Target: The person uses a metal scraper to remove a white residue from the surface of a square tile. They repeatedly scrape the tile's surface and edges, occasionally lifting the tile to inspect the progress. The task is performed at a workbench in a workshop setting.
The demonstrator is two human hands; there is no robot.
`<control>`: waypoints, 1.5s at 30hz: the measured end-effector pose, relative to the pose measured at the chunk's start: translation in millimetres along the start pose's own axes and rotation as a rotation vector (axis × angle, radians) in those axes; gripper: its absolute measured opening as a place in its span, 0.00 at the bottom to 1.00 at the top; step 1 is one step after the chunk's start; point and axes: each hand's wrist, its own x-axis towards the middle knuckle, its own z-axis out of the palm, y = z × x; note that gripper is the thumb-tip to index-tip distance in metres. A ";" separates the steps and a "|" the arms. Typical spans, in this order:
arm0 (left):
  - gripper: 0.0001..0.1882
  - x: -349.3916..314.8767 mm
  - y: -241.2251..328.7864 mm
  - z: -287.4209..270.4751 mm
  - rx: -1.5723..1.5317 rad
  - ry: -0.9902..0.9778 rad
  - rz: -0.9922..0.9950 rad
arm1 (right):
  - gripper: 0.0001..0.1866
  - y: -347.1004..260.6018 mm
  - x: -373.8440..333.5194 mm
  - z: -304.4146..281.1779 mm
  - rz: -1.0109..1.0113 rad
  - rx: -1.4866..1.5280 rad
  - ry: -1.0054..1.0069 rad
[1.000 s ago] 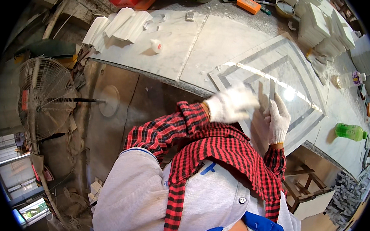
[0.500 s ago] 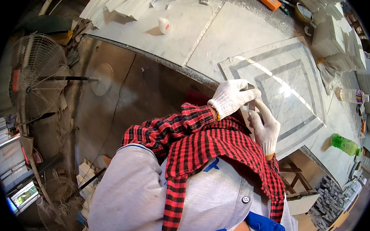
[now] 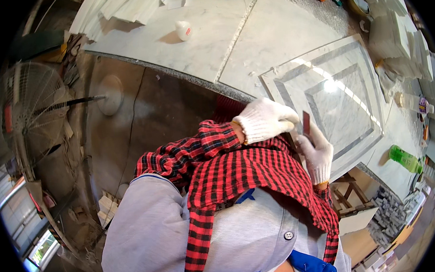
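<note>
My right hand (image 3: 318, 154), in a white knit glove, pinches a small flat reddish-brown strip (image 3: 306, 122) that stands up between thumb and fingers. To its left, my gloved left hand (image 3: 266, 119) has its fingertips drawn together; whether anything small is between them cannot be made out. Both hands are over the near left edge of a pale marble panel (image 3: 320, 110), which has grey bands set in nested frames. A bright streak of light reflects across the panel.
The panel rests on a pale stone worktop (image 3: 270, 28). A white squeeze bottle (image 3: 183, 31), a green bottle (image 3: 404, 159) and a clear bottle (image 3: 412, 102) are on it. White slabs (image 3: 391, 40) stack at far right. A fan (image 3: 34, 105) stands left; grey stone pieces (image 3: 394, 220) pile at lower right.
My fingertips have come apart from each other, the left hand shifting slightly left and down. The reddish-brown strip now shows plainly in my right hand. The whole view has shifted a little.
</note>
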 end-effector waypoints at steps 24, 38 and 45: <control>0.25 42.9 -62.9 -21.9 0.465 0.630 0.450 | 0.21 2.4 53.4 4.5 -0.190 -0.563 0.285; 0.20 43.4 -58.0 -19.2 0.534 0.608 0.417 | 0.15 14.7 60.1 -5.6 -0.441 -0.375 0.290; 0.20 43.9 -58.8 -18.7 0.559 0.615 0.427 | 0.18 14.6 58.2 -3.0 -0.444 -0.488 0.348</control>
